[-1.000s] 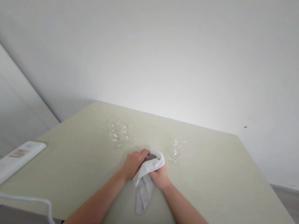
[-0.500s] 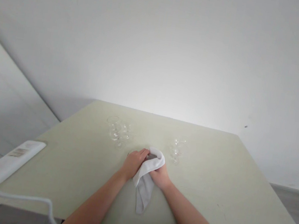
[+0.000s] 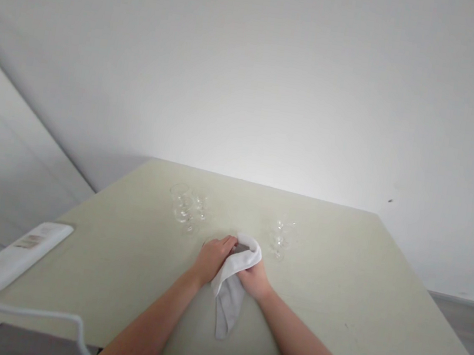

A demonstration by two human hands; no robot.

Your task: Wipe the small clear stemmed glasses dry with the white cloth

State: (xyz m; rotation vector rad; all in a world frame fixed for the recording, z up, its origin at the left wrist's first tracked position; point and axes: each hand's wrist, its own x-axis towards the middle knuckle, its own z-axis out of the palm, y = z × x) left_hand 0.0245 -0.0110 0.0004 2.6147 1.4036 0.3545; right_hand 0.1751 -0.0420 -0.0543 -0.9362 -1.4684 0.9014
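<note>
Both my hands meet at the middle of a pale green table [image 3: 334, 299]. My left hand [image 3: 211, 258] is closed round a clear glass, which is mostly hidden under the fingers. My right hand [image 3: 254, 279] grips a white cloth [image 3: 230, 295] that wraps over the glass and hangs down toward me. A cluster of clear stemmed glasses [image 3: 187, 207] stands beyond my left hand. Another clear glass [image 3: 279, 238] stands just beyond my right hand.
A white flat device with a dark red button [image 3: 14, 255] lies at the table's left edge. A white cable [image 3: 42, 314] curves across the lower left corner. A plain white wall rises behind the table. Grey floor shows at the far right.
</note>
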